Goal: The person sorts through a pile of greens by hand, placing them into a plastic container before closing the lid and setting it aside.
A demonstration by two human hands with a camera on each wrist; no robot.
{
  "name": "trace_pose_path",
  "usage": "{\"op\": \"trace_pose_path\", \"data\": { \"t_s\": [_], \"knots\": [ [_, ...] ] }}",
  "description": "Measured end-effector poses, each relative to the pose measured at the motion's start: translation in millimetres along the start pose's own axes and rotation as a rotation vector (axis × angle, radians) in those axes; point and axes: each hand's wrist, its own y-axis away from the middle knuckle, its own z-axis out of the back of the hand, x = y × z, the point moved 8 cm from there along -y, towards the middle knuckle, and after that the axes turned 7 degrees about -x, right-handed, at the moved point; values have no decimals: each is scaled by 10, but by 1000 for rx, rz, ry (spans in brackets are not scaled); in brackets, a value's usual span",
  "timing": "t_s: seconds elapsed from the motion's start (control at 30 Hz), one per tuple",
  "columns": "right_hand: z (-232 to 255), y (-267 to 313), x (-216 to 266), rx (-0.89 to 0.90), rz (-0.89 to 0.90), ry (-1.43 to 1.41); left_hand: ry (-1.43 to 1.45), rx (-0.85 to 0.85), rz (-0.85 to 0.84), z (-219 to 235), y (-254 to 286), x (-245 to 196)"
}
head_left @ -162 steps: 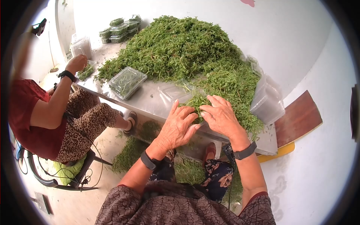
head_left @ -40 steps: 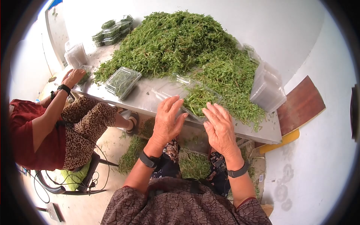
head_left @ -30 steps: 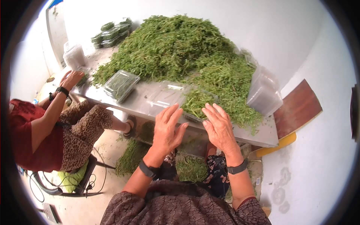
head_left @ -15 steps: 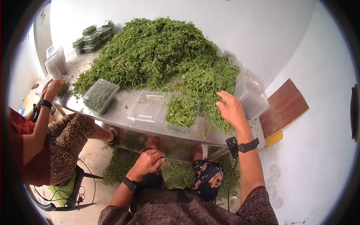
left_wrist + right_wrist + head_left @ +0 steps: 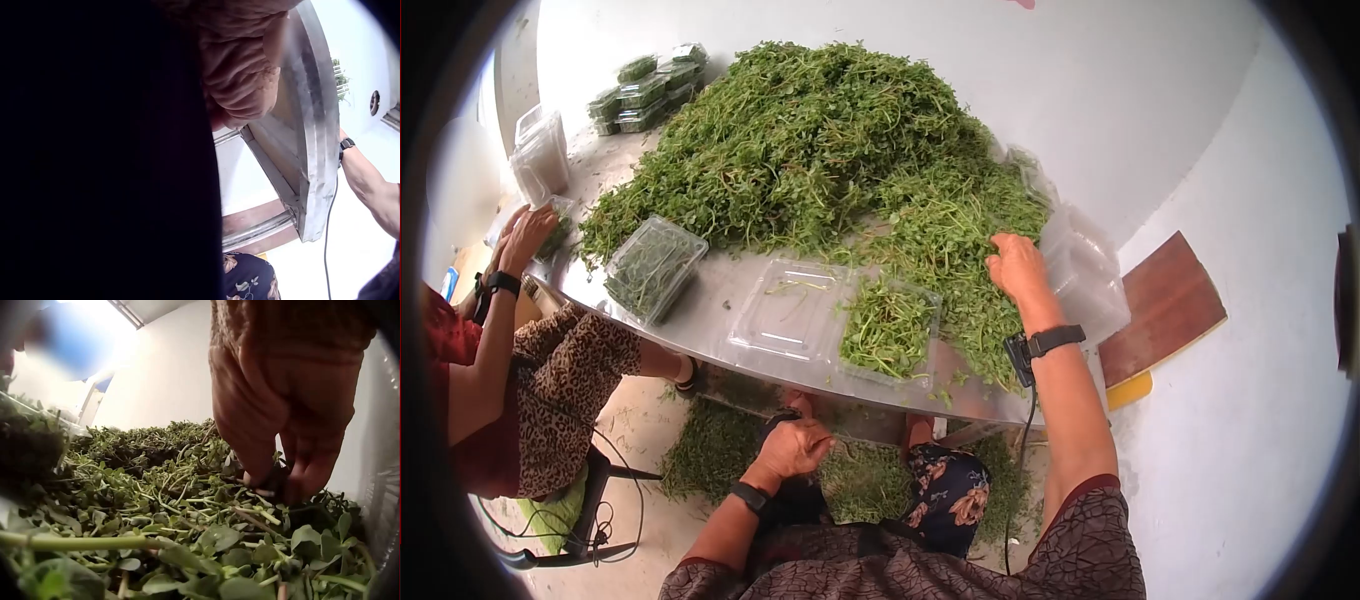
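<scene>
My right hand (image 5: 1015,265) lies on the near right edge of a big pile of green sprigs (image 5: 820,140). In the right wrist view its fingers (image 5: 306,481) and thumb curl down into the greens (image 5: 187,537) and pinch some stems. An open clear clamshell box (image 5: 785,315) sits at the table's front edge; its right half holds greens (image 5: 890,330), its lid half is nearly bare. My left hand (image 5: 795,445) hangs below the table, loosely curled, holding nothing I can see. The left wrist view shows that hand (image 5: 244,81) under the metal table edge (image 5: 315,156).
A closed box of greens (image 5: 655,265) lies left of the open one. Stacks of clear boxes stand at the right (image 5: 1085,270) and far left (image 5: 540,150), filled boxes (image 5: 645,85) at the back. Another person's hand (image 5: 525,235) works at the left end. Scraps cover the floor.
Both hands left the clamshell. My left hand dropped below the table edge, and my right hand reached right and forward into the pile of greens.
</scene>
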Motion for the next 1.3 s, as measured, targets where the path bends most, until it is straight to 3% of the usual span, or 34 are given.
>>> {"op": "trace_pose_path", "data": {
  "t_s": [0.23, 0.3, 0.43, 0.5, 0.7, 0.93, 1.03, 1.13, 1.3],
  "knots": [
    [385, 84, -7, -164, -8, -21, -44, -43, -10, 1, 0, 23],
    [594, 155, -35, -308, -3, -152, -38, -53, 15, 8, -13, 8],
    [714, 226, -180, -242, -143, -334, -100, -47, -20, -65, 5, 34],
    [723, 282, -187, -170, -213, -665, -116, -50, -48, -60, 2, -22],
    [1119, 450, 240, -146, -222, -957, -126, -27, -42, -56, -3, -51],
    [1189, 633, 777, -85, -154, -1053, -96, -46, -45, -71, 26, -18],
    [856, 727, 979, 94, -196, -956, -102, -43, -45, -49, 1, -28],
    [529, 787, 1000, 56, -112, -840, -106, -56, -36, -51, 39, -12],
    [650, 927, 922, -16, -117, -824, -136, -48, -21, -28, 44, -5]
  ]
}}
